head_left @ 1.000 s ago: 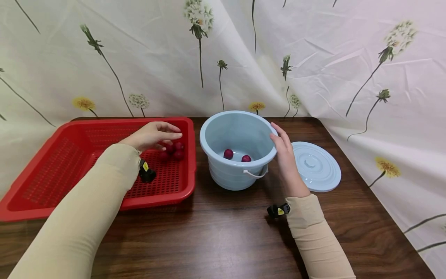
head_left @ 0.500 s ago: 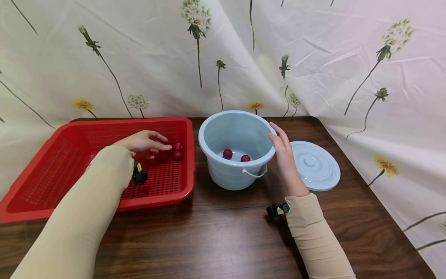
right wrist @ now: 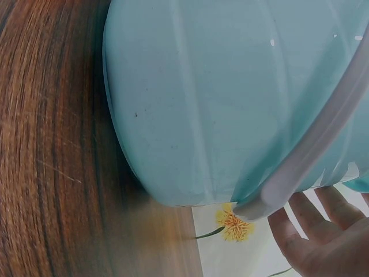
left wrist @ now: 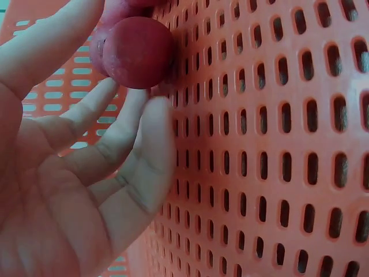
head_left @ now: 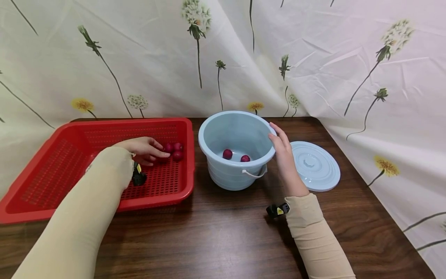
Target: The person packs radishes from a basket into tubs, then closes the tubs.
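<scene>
My left hand reaches into the red basket, fingers loosely bent. In the left wrist view, a dark red plum sits at the fingertips, with gaps between it and the thumb. More plums lie against the basket's right end; the hand partly hides the nearest one. My right hand holds the light blue bucket at its right rim, the thumb over the edge and the fingers along the outside wall. Two plums rest on the bucket's bottom.
A light blue lid lies flat on the wooden table, to the right of the bucket. The bucket's white handle hangs down in front. A flowered cloth hangs behind the table.
My left hand has moved left and down into the basket, its fingers now lower beside the nearest plum. The right hand stays at the bucket's rim.
</scene>
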The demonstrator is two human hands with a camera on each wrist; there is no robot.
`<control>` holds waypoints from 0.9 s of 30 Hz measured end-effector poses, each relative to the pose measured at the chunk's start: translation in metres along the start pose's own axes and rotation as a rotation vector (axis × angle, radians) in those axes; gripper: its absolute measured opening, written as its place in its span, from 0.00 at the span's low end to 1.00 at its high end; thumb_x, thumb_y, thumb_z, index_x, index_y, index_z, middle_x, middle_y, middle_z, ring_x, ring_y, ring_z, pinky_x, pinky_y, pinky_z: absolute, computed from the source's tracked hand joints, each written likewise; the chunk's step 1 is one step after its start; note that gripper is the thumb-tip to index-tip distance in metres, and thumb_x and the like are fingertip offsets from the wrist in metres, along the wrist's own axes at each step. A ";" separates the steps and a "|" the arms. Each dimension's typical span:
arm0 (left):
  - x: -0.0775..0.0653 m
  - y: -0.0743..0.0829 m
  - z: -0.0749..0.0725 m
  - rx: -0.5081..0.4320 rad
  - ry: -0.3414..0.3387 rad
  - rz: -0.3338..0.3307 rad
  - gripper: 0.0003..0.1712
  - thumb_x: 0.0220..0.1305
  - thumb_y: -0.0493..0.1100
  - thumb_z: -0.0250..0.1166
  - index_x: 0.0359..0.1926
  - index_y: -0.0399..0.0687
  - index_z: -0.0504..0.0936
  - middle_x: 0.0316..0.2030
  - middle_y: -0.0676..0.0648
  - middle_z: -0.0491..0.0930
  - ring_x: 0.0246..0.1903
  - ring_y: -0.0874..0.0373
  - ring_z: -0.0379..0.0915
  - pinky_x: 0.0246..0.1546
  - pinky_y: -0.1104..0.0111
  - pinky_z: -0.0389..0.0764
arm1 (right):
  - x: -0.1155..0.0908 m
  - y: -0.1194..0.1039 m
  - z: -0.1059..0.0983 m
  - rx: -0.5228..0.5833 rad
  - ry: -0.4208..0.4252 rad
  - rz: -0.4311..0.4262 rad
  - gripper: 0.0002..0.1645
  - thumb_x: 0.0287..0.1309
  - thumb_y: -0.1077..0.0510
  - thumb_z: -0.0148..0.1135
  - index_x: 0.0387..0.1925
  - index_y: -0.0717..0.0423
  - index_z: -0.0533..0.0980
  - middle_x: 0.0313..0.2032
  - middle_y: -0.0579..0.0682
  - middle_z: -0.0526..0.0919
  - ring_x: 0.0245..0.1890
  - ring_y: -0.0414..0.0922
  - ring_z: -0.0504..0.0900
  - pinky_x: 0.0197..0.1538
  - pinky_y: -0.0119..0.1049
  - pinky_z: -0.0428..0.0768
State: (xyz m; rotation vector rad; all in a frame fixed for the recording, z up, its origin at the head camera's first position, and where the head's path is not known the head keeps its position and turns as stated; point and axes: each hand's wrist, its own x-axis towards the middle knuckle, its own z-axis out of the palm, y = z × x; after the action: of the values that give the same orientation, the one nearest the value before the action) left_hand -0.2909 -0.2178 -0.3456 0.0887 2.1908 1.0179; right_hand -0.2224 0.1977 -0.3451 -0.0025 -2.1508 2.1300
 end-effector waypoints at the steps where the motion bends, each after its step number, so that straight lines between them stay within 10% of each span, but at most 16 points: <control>1: 0.000 0.001 0.000 0.005 -0.008 -0.001 0.47 0.70 0.54 0.60 0.73 0.29 0.48 0.66 0.32 0.56 0.61 0.45 0.65 0.50 0.62 0.83 | 0.000 0.000 0.000 0.001 0.001 -0.002 0.30 0.72 0.46 0.48 0.72 0.43 0.63 0.71 0.48 0.65 0.67 0.49 0.66 0.69 0.54 0.66; 27: 0.002 -0.004 -0.003 0.028 -0.045 -0.010 0.31 0.70 0.46 0.62 0.64 0.29 0.68 0.54 0.46 0.73 0.45 0.62 0.73 0.51 0.64 0.82 | -0.001 0.000 -0.001 0.017 -0.009 -0.011 0.30 0.72 0.47 0.47 0.73 0.44 0.62 0.71 0.48 0.65 0.66 0.49 0.68 0.67 0.54 0.67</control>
State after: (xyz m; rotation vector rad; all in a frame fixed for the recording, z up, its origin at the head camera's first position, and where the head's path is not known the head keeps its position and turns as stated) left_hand -0.2936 -0.2214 -0.3482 0.1127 2.1633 0.9705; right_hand -0.2215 0.1983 -0.3451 0.0201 -2.1320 2.1465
